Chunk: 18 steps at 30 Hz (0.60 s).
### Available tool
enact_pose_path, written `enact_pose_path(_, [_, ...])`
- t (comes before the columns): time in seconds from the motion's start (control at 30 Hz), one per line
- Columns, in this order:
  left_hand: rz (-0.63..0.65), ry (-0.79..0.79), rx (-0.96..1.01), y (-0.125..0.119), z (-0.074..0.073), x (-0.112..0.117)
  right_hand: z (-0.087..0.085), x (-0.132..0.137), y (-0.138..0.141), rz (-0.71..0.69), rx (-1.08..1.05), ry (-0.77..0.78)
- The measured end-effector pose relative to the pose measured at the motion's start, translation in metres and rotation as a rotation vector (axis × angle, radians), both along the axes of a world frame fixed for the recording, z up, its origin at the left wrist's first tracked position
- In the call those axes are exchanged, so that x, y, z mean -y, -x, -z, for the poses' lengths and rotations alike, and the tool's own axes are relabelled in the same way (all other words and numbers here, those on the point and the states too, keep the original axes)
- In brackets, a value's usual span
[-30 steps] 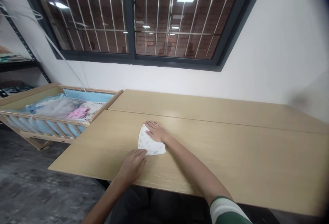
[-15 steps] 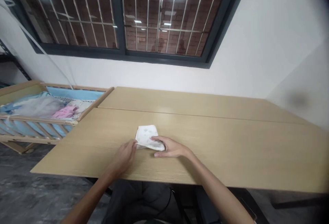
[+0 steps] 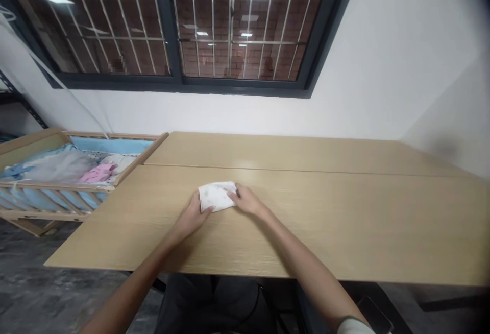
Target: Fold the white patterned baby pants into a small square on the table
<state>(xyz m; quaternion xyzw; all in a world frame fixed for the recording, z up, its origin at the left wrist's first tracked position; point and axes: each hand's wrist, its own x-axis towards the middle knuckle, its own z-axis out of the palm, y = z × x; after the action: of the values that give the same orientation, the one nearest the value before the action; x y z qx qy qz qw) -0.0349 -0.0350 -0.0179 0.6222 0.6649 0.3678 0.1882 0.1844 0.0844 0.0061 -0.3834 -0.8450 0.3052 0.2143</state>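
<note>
A small white patterned cloth (image 3: 215, 195), folded into a compact rectangle, lies on the light wooden table (image 3: 344, 221) a little left of centre. My left hand (image 3: 192, 215) rests against the cloth's near left corner, fingers curled on its edge. My right hand (image 3: 247, 201) presses on the cloth's right edge, fingers bent over it. Both forearms reach in from the bottom of the view.
A wooden baby crib (image 3: 57, 170) with blue lining and pink and pale clothes stands to the left of the table. A white wall and a barred dark-framed window (image 3: 179, 27) lie behind. Grey floor shows at the lower left.
The cloth went from a wide cone shape to a smaller folded rectangle. My right hand folded the near part over and both hands now sit at its two sides.
</note>
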Motion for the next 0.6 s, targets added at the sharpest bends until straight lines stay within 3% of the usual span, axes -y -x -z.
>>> enact_pose_path(0.13, [-0.123,0.073,-0.144,-0.005,0.009,-0.014,0.008,-0.007,0.01,0.109,0.03,0.011])
enact_pose_path(0.23, [-0.173,0.022,-0.408,-0.011,0.011,-0.017,0.006,0.0,0.015,0.155,0.092,-0.171])
enact_pose_path(0.33, [-0.183,-0.158,-0.545,-0.024,0.011,-0.022,0.0,0.01,0.023,0.042,0.126,-0.441])
enact_pose_path(0.4, [-0.119,-0.236,-0.54,-0.035,0.014,-0.028,0.0,0.014,0.029,-0.098,0.144,-0.526])
enact_pose_path(0.5, [-0.064,-0.222,-0.542,-0.046,0.024,-0.039,0.009,0.012,0.034,-0.192,0.216,-0.516])
enact_pose_path(0.6, [-0.064,-0.195,-0.594,-0.046,0.035,-0.044,0.022,0.008,0.032,-0.165,0.26,-0.487])
